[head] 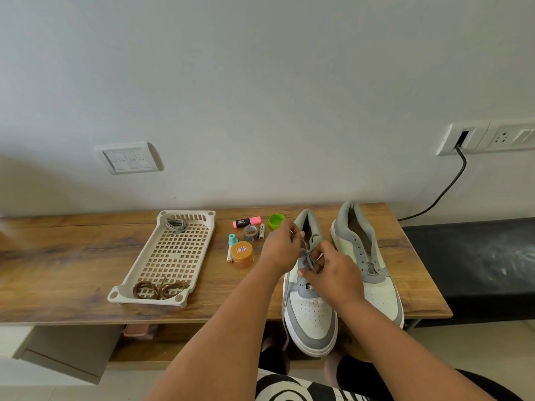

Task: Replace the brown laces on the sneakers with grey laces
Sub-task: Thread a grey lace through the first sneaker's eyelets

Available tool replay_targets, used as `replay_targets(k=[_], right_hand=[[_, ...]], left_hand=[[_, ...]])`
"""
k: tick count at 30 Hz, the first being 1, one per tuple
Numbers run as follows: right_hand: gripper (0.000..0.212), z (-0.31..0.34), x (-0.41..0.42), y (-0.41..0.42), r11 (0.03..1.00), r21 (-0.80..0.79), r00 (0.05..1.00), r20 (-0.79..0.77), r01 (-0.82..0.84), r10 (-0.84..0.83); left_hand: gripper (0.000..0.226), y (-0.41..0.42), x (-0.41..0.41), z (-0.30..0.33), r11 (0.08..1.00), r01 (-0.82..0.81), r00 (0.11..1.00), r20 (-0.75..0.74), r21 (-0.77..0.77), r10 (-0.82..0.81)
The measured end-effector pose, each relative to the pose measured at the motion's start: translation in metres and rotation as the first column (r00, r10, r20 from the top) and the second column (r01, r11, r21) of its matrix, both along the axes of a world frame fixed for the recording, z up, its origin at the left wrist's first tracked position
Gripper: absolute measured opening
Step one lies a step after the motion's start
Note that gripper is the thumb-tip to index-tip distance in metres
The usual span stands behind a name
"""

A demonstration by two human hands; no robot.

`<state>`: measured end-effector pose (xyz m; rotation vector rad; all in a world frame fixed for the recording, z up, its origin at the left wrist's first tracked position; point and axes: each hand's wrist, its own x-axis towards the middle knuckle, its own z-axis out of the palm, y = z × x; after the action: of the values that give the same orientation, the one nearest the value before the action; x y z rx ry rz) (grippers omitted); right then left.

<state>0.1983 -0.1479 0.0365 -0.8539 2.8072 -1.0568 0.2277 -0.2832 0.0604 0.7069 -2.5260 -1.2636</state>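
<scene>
I see two grey-and-white sneakers standing side by side on the wooden table (72, 250), toes toward me. The left sneaker (309, 311) carries a grey lace (307, 254) at its upper eyelets. My left hand (279, 250) has its fingers curled, pinching one strand of that lace beside the collar. My right hand (333, 273) is curled over the tongue area, gripping the other strand. The right sneaker (373, 273) shows bare eyelets. In the perforated tray (136, 274) on the left, brown laces (159, 289) lie coiled at the near end and a second grey lace (176, 225) at the far end. A pink highlighter (246, 222), green cap (276, 221) and orange jar (242, 254) sit between tray and sneakers.
</scene>
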Motion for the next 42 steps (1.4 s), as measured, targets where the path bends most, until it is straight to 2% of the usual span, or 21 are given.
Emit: replay_targets(k=[4,8,11,14,17,19,22,26,34,36,38,42], right_hand=[[0.035,0.0,0.001,0.001,1.0,0.008,1.0,0.008,0.009,-0.009],[0.032,0.001,0.003,0.002,1.0,-0.019,1.0,0.008,0.003,-0.003],[0.037,0.006,0.0,0.005,0.998,-0.044,0.996,0.077,-0.033,0.037],[0.045,0.014,-0.013,0.01,0.994,-0.065,0.98,0.173,-0.085,0.095],[0.048,0.019,-0.023,0.017,0.989,-0.03,0.954,0.262,-0.144,0.147],[0.045,0.018,-0.023,0.019,0.982,-0.006,0.94,0.287,-0.189,0.182],[0.04,0.015,-0.021,0.017,0.978,-0.013,0.942,0.265,-0.21,0.206],[0.035,0.014,-0.019,0.013,0.975,-0.007,0.949,0.231,-0.221,0.216],[0.018,0.015,-0.017,0.014,0.966,0.025,0.941,0.233,-0.258,0.245],[0.014,0.016,-0.016,0.013,0.961,0.05,0.941,0.222,-0.273,0.256],[0.014,0.017,-0.015,0.013,0.959,0.063,0.941,0.22,-0.277,0.257],[0.016,0.028,-0.019,0.016,0.967,0.061,0.944,0.241,-0.247,0.226]], left_hand=[[0.006,0.001,0.001,0.0,0.998,-0.036,0.998,-0.05,-0.047,0.034],[0.03,-0.004,0.001,0.004,0.996,-0.078,0.997,-0.001,-0.039,0.078],[0.037,-0.01,0.004,0.0,0.992,-0.078,0.992,0.103,0.098,0.067],[0.03,-0.008,0.007,-0.004,0.978,-0.059,0.99,0.134,0.198,0.033],[0.019,-0.007,0.003,-0.003,0.983,-0.062,0.991,0.126,0.175,0.04],[0.023,-0.005,0.001,-0.002,0.989,-0.063,0.99,0.136,0.137,0.045],[0.035,-0.002,0.001,-0.002,0.995,-0.067,0.986,0.158,0.073,0.055],[0.02,-0.001,0.002,-0.001,0.995,-0.078,0.987,0.148,0.07,0.067],[0.01,0.0,0.001,-0.001,0.999,-0.047,0.997,0.061,0.01,0.046],[0.014,-0.001,0.001,-0.002,0.999,-0.036,0.997,0.07,0.005,0.036],[0.029,-0.005,0.001,-0.001,1.0,-0.003,0.993,0.118,-0.004,0.004],[0.056,-0.023,0.012,0.009,0.983,0.118,0.942,0.296,0.142,-0.155]])
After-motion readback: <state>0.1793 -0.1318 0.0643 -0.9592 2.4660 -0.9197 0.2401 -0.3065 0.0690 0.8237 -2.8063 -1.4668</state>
